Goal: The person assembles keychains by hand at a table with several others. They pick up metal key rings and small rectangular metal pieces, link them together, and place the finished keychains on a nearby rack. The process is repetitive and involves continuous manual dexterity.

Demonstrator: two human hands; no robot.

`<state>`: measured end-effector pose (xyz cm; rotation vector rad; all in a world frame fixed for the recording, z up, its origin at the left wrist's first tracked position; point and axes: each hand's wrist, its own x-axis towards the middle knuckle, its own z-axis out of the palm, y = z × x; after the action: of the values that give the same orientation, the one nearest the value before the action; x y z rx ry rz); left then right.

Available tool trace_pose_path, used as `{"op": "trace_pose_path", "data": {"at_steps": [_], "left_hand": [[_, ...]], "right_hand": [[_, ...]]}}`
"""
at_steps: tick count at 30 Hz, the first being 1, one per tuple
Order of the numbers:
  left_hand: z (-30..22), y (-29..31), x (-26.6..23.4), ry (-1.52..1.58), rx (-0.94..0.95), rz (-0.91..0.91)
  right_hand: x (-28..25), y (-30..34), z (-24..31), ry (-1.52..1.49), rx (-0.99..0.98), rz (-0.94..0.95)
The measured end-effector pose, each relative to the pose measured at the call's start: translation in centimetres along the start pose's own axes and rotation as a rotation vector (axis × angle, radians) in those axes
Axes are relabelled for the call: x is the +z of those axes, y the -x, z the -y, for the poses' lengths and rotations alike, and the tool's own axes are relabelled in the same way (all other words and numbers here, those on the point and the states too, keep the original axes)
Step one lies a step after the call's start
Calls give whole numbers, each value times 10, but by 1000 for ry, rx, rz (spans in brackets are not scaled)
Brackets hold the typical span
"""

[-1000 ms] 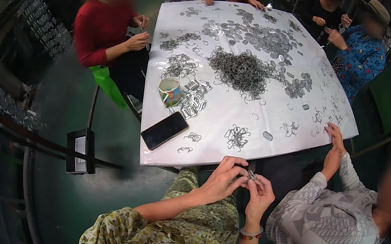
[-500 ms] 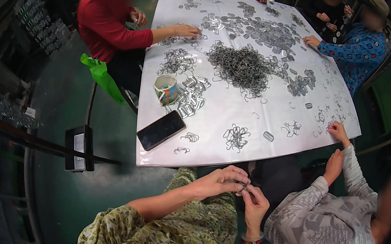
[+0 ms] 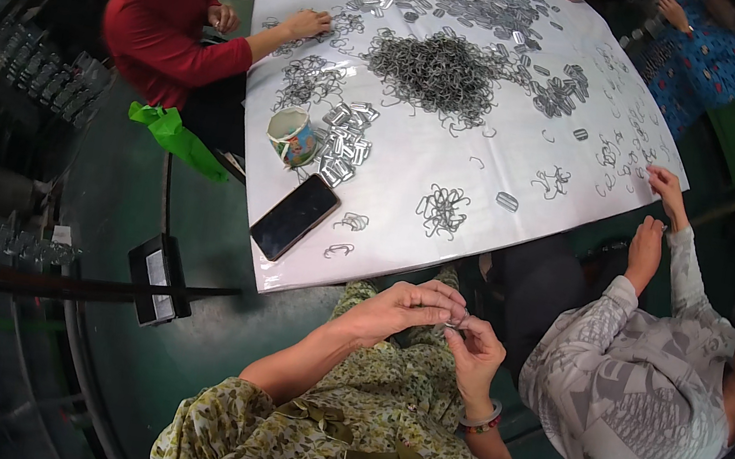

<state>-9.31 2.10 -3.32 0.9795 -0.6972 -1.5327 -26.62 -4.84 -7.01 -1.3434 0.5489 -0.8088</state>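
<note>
Above my lap, just off the table's near edge, my left hand (image 3: 412, 311) and my right hand (image 3: 476, 353) meet at the fingertips. Both are closed in a pinch on one small grey metal piece (image 3: 452, 325), mostly hidden by the fingers, so its exact shape does not show. On the table (image 3: 366, 239) closest to my hands lie a small heap of bent wire hooks (image 3: 442, 212), a few loose hooks (image 3: 339, 250) and a single slotted oval metal buckle (image 3: 507, 201).
A black phone (image 3: 295, 217) lies at the table's near left corner, beside a paper cup (image 3: 292, 137) and shiny slotted buckles (image 3: 342, 143). A large hook pile (image 3: 434, 75) fills the middle. Co-workers sit around, one in grey (image 3: 636, 389) close on my right, one in red (image 3: 169, 37) at left.
The view has shifted, so the table sits higher and further left. My hands stay together on the metal piece, with fingers slightly rearranged. The grey-clad co-worker's hands have moved a little.
</note>
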Motion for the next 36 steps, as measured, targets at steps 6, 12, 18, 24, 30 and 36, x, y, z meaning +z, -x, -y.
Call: {"op": "trace_pose_path", "data": {"at_steps": [6, 12, 18, 24, 30, 36], "left_hand": [[-24, -13, -39, -835, 250, -341], [-56, -93, -185, -1118, 350, -897], [-77, -149, -236, -1556, 199, -930], [-59, -180, -247, -1837, 145, -928], [-45, -160, -200, -1801, 331, -807], [1, -118, -110, -1599, 370, -584]], "right_hand": [[0, 5, 3, 22, 33, -36], [-9, 7, 5, 230, -38, 7], [-10, 7, 3, 166, -70, 9], [-16, -9, 11, 262, -110, 26], [-23, -13, 19, 275, -127, -1], [-18, -5, 21, 273, -199, 28]]}}
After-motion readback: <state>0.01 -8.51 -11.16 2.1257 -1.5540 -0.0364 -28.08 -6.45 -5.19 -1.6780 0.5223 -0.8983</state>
